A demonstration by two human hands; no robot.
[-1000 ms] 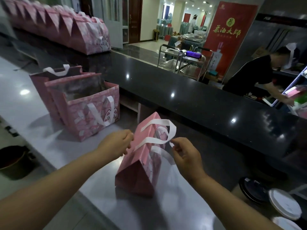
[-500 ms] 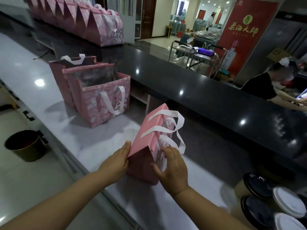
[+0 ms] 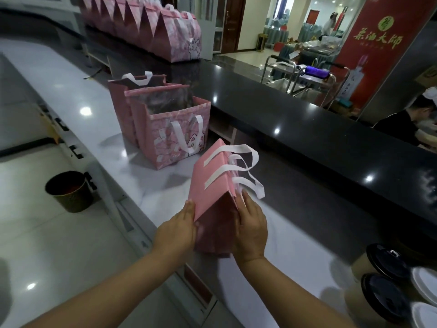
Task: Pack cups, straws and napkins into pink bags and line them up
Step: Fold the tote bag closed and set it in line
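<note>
I press the closed pink bag [image 3: 210, 185] between both palms. My left hand [image 3: 176, 229] lies flat on its left face and my right hand [image 3: 250, 227] flat on its right, fingers straight, nothing clenched. The bag stands on the white counter [image 3: 101, 110] near two open bags [image 3: 165, 138]; lidded cups [image 3: 387, 259] sit at my right.

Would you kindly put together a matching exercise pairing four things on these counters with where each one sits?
Things:
1. closed pink bag
2. open pink bag
3. row of closed bags
4. lidded cups

Places:
A. far end of the black counter
B. between the left hand and the right hand
C. bottom right corner of the view
D. on the white counter, beyond the hands

Pairs: 1-B, 2-D, 3-A, 4-C.
</note>
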